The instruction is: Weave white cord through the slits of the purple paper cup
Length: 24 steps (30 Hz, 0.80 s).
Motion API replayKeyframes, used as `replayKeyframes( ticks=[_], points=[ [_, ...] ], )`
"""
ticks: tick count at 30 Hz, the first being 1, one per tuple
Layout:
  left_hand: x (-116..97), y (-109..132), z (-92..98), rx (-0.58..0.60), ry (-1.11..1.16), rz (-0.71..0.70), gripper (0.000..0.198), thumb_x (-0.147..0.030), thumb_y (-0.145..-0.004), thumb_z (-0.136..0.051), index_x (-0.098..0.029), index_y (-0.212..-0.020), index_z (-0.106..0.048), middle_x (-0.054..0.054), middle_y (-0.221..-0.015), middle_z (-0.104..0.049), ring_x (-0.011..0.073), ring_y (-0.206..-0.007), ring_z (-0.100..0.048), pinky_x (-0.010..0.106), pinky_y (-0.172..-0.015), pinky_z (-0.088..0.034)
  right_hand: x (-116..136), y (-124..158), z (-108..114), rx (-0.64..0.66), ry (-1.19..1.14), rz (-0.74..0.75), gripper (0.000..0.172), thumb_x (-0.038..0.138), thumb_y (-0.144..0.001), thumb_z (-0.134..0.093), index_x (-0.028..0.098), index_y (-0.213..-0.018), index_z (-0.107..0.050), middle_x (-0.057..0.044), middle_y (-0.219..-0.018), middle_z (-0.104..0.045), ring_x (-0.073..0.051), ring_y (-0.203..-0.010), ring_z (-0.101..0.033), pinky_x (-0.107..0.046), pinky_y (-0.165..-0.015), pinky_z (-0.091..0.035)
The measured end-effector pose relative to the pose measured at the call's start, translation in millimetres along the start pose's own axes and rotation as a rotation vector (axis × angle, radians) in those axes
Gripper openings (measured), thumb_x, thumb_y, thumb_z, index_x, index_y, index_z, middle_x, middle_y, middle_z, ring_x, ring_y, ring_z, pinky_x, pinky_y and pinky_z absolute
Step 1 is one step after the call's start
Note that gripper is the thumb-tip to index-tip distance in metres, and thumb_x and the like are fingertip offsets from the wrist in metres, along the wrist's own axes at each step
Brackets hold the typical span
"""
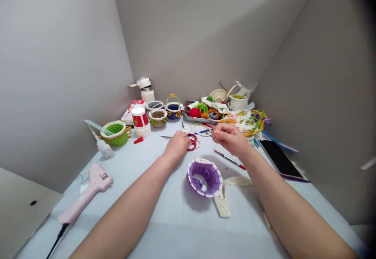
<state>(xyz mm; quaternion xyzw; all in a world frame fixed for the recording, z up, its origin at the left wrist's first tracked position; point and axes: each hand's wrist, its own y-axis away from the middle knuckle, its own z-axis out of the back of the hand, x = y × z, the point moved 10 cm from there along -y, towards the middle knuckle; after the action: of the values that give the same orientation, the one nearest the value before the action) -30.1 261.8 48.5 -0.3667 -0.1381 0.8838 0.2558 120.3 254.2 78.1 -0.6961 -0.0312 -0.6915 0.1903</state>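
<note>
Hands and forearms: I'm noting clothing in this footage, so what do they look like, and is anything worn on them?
The left hand and right hand are gloveless, with no watch or bracelet visible. The left forearm and right forearm show no sleeves.

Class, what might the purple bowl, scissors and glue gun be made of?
Purple bowl: perhaps felt or fabric, by its matte, ribbed walls.
Scissors: likely plastic handles, evenly red; seemingly metal blade, grey, pointed.
Glue gun: probably plastic, by its smooth pink body.

No text, number or brand can be read anywhere here.
</note>
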Motion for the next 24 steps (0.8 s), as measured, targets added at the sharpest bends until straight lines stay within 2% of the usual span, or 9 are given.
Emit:
replayKeyframes(
  ticks=[3, 9, 13, 15, 19, 22, 24],
  points=[
    [-4.2, 3.6, -5.5, -0.021, 0.016, 0.040, 0.025, -0.009, -0.074, -0.065, -0.019, -0.052, -0.059, 0.005, -0.065, -0.058, 0.0199, -0.073, -0.050, 0.034, -0.080, -0.038, 5.4, -0.9, 6.6, -0.072, -0.006, 0.029, 0.029, 0.043, -0.071, -0.072, 0.020, -0.064, -0.056, 0.002, -0.058, -0.047, -0.010, -0.052, -0.034, -0.026, -0.051, -0.026],
    [11.7, 12.2, 10.1, -0.134, 0.087, 0.172, 0.023, -0.018, -0.073, -0.070, -0.018, -0.058, -0.053, 0.002, -0.068, -0.058, 0.0170, -0.070, -0.052, 0.029, -0.070, -0.038, 7.4, -5.7, 33.6, -0.215, -0.008, 0.081, 0.025, 0.037, -0.074, -0.071, 0.019, -0.065, -0.056, 0.004, -0.056, -0.041, -0.008, -0.049, -0.028, -0.025, -0.048, -0.020],
    [22.5, 15.6, 14.5, -0.194, 0.272, 0.268, 0.027, -0.025, -0.070, -0.074, -0.017, -0.058, -0.051, -0.001, -0.066, -0.054, 0.0146, -0.068, -0.050, 0.025, -0.065, -0.035, -4.2, -8.6, 46.7, -0.300, 0.025, 0.020, 0.029, 0.040, -0.071, -0.071, 0.019, -0.064, -0.051, 0.005, -0.056, -0.038, -0.007, -0.049, -0.025, -0.024, -0.046, -0.020],
    [20.7, 15.8, 13.8, -0.195, 0.328, 0.271, 0.027, -0.026, -0.069, -0.075, -0.017, -0.059, -0.051, -0.002, -0.065, -0.052, 0.0144, -0.069, -0.049, 0.025, -0.066, -0.035, -14.8, -10.0, 53.4, -0.345, 0.037, -0.028, 0.031, 0.042, -0.067, -0.071, 0.020, -0.065, -0.049, 0.005, -0.056, -0.037, -0.006, -0.047, -0.023, -0.024, -0.044, -0.019],
    [-1.0, 13.2, 13.6, -0.152, 0.270, 0.130, 0.026, -0.021, -0.072, -0.071, -0.018, -0.060, -0.048, 0.000, -0.072, -0.051, 0.0167, -0.078, -0.049, 0.027, -0.073, -0.037, -36.8, -13.3, 61.2, -0.373, 0.081, -0.088, 0.032, 0.044, -0.066, -0.068, 0.021, -0.063, -0.046, 0.008, -0.051, -0.028, -0.006, -0.045, -0.020, -0.024, -0.042, -0.018],
    [-23.2, 13.2, 12.7, -0.121, 0.242, -0.045, 0.023, -0.014, -0.076, -0.064, -0.019, -0.063, -0.045, 0.003, -0.086, -0.054, 0.0192, -0.091, -0.050, 0.031, -0.082, -0.039, -49.9, -14.0, 63.9, -0.384, 0.134, -0.118, 0.030, 0.044, -0.067, -0.067, 0.021, -0.064, -0.048, 0.008, -0.050, -0.030, -0.007, -0.044, -0.023, -0.024, -0.042, -0.020],
    [-32.9, 14.4, 11.2, -0.107, 0.268, -0.128, 0.024, -0.012, -0.078, -0.060, -0.020, -0.065, -0.042, 0.004, -0.087, -0.055, 0.0191, -0.092, -0.051, 0.032, -0.084, -0.040, -55.3, -13.8, 64.6, -0.394, 0.173, -0.129, 0.030, 0.043, -0.067, -0.066, 0.021, -0.063, -0.048, 0.008, -0.049, -0.032, -0.007, -0.043, -0.025, -0.024, -0.042, -0.021]
  ],
)
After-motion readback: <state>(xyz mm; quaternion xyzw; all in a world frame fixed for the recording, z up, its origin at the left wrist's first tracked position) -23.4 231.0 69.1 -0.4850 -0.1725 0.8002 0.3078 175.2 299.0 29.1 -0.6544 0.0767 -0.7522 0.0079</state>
